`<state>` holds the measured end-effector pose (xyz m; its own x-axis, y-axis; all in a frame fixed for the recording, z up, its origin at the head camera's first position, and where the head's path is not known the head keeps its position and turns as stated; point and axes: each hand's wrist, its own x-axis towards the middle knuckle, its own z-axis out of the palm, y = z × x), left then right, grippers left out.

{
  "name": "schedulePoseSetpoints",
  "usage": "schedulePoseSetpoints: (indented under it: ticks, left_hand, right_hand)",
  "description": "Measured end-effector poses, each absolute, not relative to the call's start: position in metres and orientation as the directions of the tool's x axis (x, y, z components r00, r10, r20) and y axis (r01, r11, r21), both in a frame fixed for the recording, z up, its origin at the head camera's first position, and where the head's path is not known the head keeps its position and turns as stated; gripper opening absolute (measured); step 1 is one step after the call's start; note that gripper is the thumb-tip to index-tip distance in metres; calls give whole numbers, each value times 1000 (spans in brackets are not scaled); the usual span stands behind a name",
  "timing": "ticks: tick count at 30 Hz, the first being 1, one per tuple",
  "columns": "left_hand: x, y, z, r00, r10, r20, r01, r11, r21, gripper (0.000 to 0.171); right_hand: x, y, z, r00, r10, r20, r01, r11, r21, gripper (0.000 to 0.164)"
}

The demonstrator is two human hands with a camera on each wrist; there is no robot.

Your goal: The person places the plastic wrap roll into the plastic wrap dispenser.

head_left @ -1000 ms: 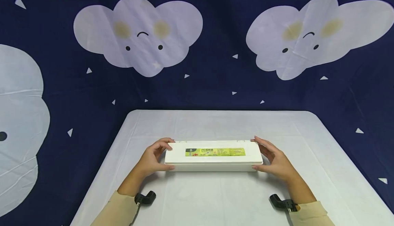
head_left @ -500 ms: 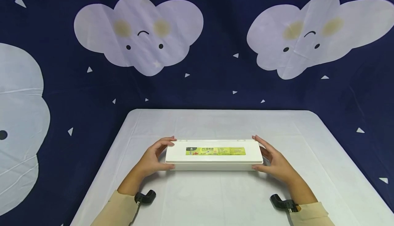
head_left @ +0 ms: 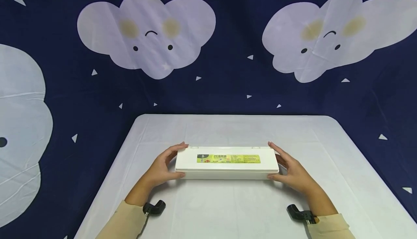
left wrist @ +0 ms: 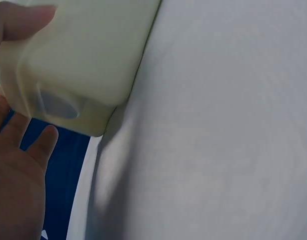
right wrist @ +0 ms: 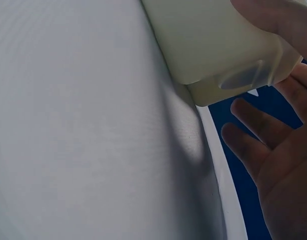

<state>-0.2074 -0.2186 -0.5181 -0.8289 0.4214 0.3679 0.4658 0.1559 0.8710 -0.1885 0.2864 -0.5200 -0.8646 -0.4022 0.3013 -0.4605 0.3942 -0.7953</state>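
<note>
A long white cling film box with a closed lid and a yellow-green label lies crosswise on the table in the head view. My left hand grips its left end, thumb on the front face and fingers round the back corner. At the opposite end my right hand holds it the same way. In the left wrist view the thumb presses the pale wall of the box, with some fingers apart from it. The right wrist view shows the box's other end between thumb and fingers. The box's inside is hidden.
A white cloth covers the table, whose rounded far edge meets a dark blue curtain printed with clouds and triangles. Black wrist-worn devices sit near both beige sleeves.
The fingers of my left hand have slid back from the lid's top to its rear corner. The head view has tilted slightly; the box stays in nearly the same place.
</note>
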Motion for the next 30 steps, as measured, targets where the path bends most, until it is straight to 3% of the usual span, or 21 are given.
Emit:
schedulePoseSetpoints:
  ticks: [22,30]
  left_hand:
    - [-203,-215,-519,-806,450,384,504,183,844,107]
    - [-201,-215,-517,-827,423,371,495,232,838,116]
  right_hand:
    - [-185,288,-523,-882,-390,265,-411,360,-837,121]
    - [-181,289,-516,-888,-380,259,-402,367,-839,123]
